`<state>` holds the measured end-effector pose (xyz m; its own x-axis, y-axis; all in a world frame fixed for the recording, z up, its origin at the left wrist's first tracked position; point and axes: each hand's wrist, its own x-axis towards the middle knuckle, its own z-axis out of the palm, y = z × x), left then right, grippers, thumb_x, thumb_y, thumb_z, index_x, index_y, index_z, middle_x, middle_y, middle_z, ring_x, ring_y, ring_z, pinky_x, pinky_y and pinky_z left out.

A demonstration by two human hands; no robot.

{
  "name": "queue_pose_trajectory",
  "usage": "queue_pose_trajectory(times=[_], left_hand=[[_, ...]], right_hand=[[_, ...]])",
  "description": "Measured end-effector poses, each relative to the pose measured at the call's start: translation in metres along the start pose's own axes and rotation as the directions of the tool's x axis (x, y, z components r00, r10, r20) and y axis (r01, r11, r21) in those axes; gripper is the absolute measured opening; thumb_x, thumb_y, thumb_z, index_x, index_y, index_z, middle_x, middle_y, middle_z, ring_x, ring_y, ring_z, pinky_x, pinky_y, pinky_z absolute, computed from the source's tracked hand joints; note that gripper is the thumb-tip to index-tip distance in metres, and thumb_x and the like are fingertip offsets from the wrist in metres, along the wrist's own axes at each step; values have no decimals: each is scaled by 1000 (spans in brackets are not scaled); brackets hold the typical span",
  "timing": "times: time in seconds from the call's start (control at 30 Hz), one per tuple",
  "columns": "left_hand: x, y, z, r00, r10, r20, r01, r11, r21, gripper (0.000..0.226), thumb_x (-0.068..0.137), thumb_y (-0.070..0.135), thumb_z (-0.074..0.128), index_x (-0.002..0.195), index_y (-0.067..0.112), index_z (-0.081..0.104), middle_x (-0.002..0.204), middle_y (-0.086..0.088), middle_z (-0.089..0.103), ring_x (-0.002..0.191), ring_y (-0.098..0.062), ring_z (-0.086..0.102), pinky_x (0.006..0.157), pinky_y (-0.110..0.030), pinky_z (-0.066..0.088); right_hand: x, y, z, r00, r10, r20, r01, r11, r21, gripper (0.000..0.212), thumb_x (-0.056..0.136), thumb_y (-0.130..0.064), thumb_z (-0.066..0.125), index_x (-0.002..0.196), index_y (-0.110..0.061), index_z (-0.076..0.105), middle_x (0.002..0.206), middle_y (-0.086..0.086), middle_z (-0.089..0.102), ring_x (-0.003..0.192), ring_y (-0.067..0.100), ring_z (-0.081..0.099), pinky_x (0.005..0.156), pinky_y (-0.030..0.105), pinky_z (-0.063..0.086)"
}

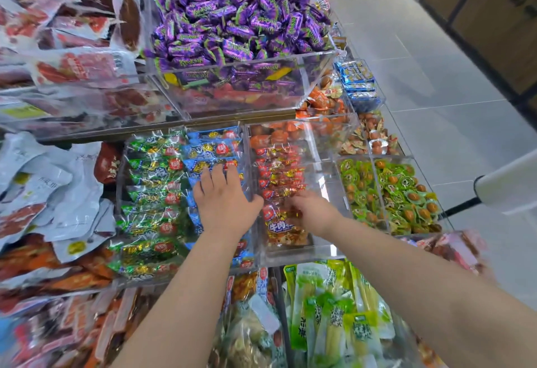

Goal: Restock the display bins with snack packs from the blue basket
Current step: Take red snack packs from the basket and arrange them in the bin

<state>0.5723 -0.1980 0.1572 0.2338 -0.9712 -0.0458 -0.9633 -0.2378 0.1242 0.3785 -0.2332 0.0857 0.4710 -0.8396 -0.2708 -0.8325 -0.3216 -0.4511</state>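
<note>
— Nearest?
— Green packs before the clear bin.
— Hands?
— Left hand flat, grip wide, on blue packs left of it; right hand clutches a red snack pack inside.
— Beyond?
— Purple candies; grey floor rightward.

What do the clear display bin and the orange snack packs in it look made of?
The display bin looks like clear rigid acrylic: see-through walls, sharp glossy edges with reflections. The orange snack packs look like thin glossy plastic film, partly clear, crinkled with bright glints; the exact film cannot be told.
</note>
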Motion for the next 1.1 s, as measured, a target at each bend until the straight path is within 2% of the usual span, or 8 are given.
queue_pose_trajectory(times=[0.13, 0.23, 0.33, 0.5, 0.67, 0.77, 1.0, 1.1], left_hand=[[-4, 1, 3, 999, 5, -39, -5, 1000, 13, 80, 80, 59, 54, 144, 16, 34, 152, -9, 33, 144, -34, 19, 114, -52, 19], [-5, 1, 5, 998, -6, -58, 6, 1000, -10, 79, 80, 57, 55, 145, 16, 36, 153, -8, 34, 145, -34, 19, 114, -52, 18], [-5, 2, 5, 998, -16, -59, 16, 1000, -11, 78, 80, 57, 54, 144, 17, 36, 153, -8, 34, 145, -34, 19, 115, -51, 18], [-5, 2, 5, 998, -20, -61, 19, 1000, -25, 77, 80, 56, 55, 144, 17, 38, 153, -7, 35, 146, -34, 19, 115, -50, 17], [-7, 2, 5, 997, -19, -76, 15, 999, -48, 74, 80, 53, 58, 142, 15, 42, 151, -8, 38, 145, -34, 21, 114, -50, 17], [-6, 2, 6, 997, -21, -77, 18, 999, -43, 73, 80, 53, 59, 140, 14, 45, 149, -8, 41, 144, -35, 23, 114, -51, 19], [-6, 2, 7, 997, -24, -75, 22, 999, -32, 73, 79, 53, 58, 140, 15, 45, 148, -8, 42, 144, -36, 24, 114, -51, 20], [-5, 1, 8, 997, -19, -72, 17, 999, -32, 74, 79, 54, 58, 140, 15, 44, 149, -9, 41, 144, -36, 24, 114, -51, 19]], right_hand=[[-7, 10, 20, 968, 199, -155, -174, 971, 165, 67, 71, -44, 77, 126, -25, 43, 125, -2, 25, 115, 22, 40, 106, 35, 38], [-7, 20, 15, 914, 404, 30, -394, 870, 296, 111, 60, -50, 83, 142, -30, 11, 142, 0, 7, 133, 29, 26, 111, 41, 28], [-10, 31, 11, 848, 495, 190, -522, 717, 462, 134, 53, -33, 91, 147, -21, -3, 149, 11, 22, 133, 31, 33, 107, 40, 35], [-5, 22, 21, 853, 376, 361, -520, 667, 534, 123, 63, -7, 86, 147, -12, -3, 131, 11, 52, 106, 17, 53, 84, 18, 42], [17, 7, 29, 879, 445, 169, -436, 610, 662, 90, 62, -5, 85, 135, -20, 33, 108, -9, 60, 116, 22, 55, 85, 25, 47], [21, 5, 38, 857, 505, 102, -446, 627, 639, 88, 57, -10, 89, 129, -20, 40, 116, 0, 61, 112, 23, 58, 98, 40, 47], [21, 18, 28, 858, 421, 295, -512, 649, 563, 133, 51, -16, 92, 147, -25, -1, 139, 11, 41, 129, 33, 40, 109, 51, 32], [19, 19, 23, 849, 336, 409, -528, 497, 688, 140, 49, -11, 92, 145, -33, -8, 137, 9, 43, 128, 32, 43, 106, 53, 36]])
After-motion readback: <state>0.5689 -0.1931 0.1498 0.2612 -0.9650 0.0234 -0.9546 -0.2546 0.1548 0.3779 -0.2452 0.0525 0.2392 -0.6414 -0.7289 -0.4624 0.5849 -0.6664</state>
